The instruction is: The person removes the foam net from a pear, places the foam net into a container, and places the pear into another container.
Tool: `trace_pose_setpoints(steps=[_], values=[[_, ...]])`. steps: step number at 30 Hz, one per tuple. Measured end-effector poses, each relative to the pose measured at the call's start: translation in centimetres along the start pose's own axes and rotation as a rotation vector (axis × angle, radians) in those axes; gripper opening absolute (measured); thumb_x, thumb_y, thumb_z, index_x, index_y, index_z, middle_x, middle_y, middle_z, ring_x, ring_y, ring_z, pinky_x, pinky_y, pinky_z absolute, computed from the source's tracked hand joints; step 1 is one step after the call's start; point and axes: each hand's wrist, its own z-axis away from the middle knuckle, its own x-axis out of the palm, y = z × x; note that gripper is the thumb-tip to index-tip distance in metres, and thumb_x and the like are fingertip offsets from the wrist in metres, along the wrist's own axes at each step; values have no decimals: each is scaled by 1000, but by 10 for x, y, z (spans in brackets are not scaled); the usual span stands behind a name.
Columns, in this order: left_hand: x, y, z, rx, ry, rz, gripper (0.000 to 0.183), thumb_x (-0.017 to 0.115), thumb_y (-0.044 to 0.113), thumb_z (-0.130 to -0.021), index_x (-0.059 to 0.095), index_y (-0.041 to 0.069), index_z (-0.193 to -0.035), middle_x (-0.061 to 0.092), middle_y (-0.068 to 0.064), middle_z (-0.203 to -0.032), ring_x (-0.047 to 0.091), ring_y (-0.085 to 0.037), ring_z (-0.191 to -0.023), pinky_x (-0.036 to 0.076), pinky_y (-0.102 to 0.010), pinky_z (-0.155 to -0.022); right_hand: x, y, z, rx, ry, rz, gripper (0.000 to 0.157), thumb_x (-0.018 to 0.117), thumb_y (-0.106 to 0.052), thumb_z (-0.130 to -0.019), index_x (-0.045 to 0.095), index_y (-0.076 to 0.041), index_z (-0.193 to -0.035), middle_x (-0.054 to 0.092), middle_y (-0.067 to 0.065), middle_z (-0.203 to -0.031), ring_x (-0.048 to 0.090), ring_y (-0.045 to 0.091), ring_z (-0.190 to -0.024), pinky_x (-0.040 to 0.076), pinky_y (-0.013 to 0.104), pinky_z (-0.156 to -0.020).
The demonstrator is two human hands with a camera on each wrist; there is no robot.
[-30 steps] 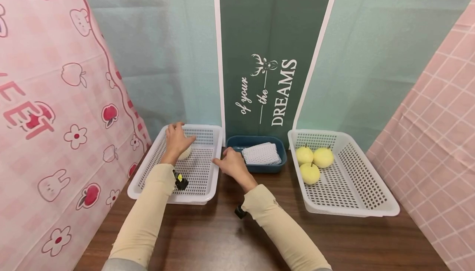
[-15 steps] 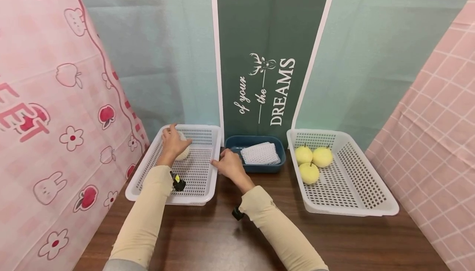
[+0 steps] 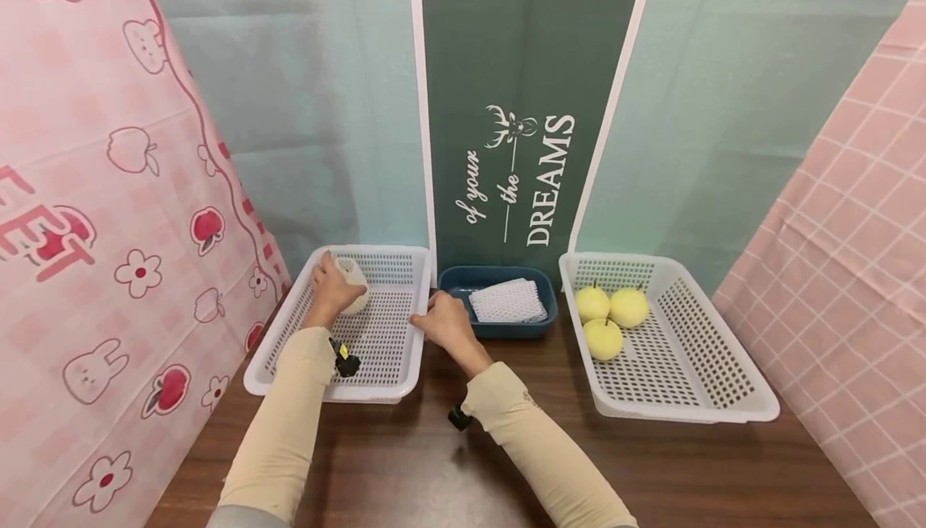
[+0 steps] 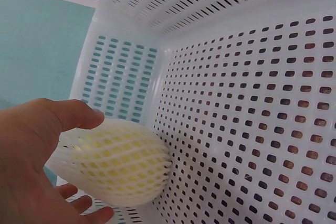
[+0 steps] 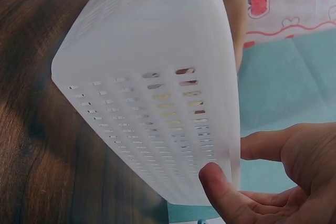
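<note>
A pale yellow pear in a white foam net (image 3: 354, 285) sits at the far left of the left white plastic basket (image 3: 376, 390). My left hand (image 3: 333, 291) is at the pear's left side, fingers and thumb spread loosely about it. The left wrist view shows the thumb by the upper edge of the netted pear (image 4: 123, 163) and the other fingertips below it. My right hand (image 3: 450, 321) holds the right rim of this basket; in the right wrist view, its thumb (image 5: 214, 178) lies against the outer wall and a finger reaches behind the rim.
Between the baskets, a blue tray (image 3: 510, 331) contains white foam nets (image 3: 509, 301). At right, another white basket (image 3: 687, 413) holds three bare yellow pears (image 3: 604, 339). Fabric curtains (image 3: 325, 110) enclose the back and sides of the brown wooden table (image 3: 405, 464).
My left hand has shifted slightly left and nearer to me, uncovering more of the netted pear and its open net top. My right hand stays on the basket rim.
</note>
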Motion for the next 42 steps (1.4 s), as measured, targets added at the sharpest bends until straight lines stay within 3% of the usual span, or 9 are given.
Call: trace_pose_setpoints(steps=[3, 12, 21, 26, 33, 42], values=[[0, -2, 4, -22, -26, 4, 111, 71, 18, -96, -13, 4, -167, 0, -35, -171, 3, -52, -161, 14, -63, -130, 1, -1, 1, 12, -2, -6, 32, 83, -18, -91, 66, 4, -107, 76, 19, -94, 71, 17, -58, 54, 25, -52], [4, -8, 4, -64, -69, 23, 113, 70, 19, -97, -18, 1, -165, 4, -38, -170, 16, -54, -158, 21, -63, -129, 1, -1, 1, 24, -4, -47, 31, 83, -15, -91, 66, 5, -107, 76, 22, -95, 77, 28, -65, 58, 28, -52], [8, -10, 1, -43, -75, -76, 99, 75, 20, -94, 8, -11, -160, 24, -41, -156, 31, -54, -145, 28, -64, -124, 0, 0, 0, 23, -10, -68, 34, 84, -13, -90, 66, 8, -109, 77, 23, -93, 77, 28, -62, 58, 28, -51], [10, -9, 1, -54, -108, -108, 102, 76, 21, -93, 7, -11, -160, 22, -41, -157, 35, -52, -140, 31, -62, -122, -1, 0, 1, 33, -19, -87, 35, 84, -12, -90, 66, 9, -112, 77, 23, -94, 78, 31, -67, 58, 28, -52], [12, -6, 3, -51, -116, -92, 103, 80, 16, -91, 8, -9, -161, 31, -39, -155, 34, -54, -144, 29, -64, -124, -1, 0, 0, 24, -23, -115, 33, 83, -10, -90, 65, 9, -110, 77, 22, -92, 79, 39, -75, 60, 31, -54], [14, -7, 2, -79, -141, -95, 113, 80, 16, -90, -3, -5, -164, 17, -41, -159, 33, -56, -144, 32, -68, -121, 0, 1, -2, 40, -28, -122, 32, 83, -11, -91, 64, 7, -109, 77, 21, -92, 79, 40, -75, 59, 29, -52]])
